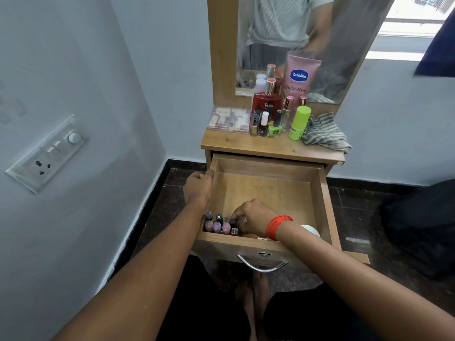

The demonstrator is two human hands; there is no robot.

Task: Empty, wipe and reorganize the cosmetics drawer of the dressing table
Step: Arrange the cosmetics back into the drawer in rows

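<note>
Right grip [253,219] pinching a nail-polish bottle [234,229] beside three others [217,225] in the drawer [325,200]; left grip [198,188] clasping its rim.

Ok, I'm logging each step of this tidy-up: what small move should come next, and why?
Probably release: the right hand pinches a nail polish bottle standing upright at the end of a neat row in the drawer's front-left corner, and more bottles wait on the tabletop.

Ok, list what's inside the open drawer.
Four nail polish bottles stand front-left in the drawer; the right hand pinches the rightmost bottle. A white object sits front-right, mostly covered by the wrist; anything under the hand is hidden.
</note>
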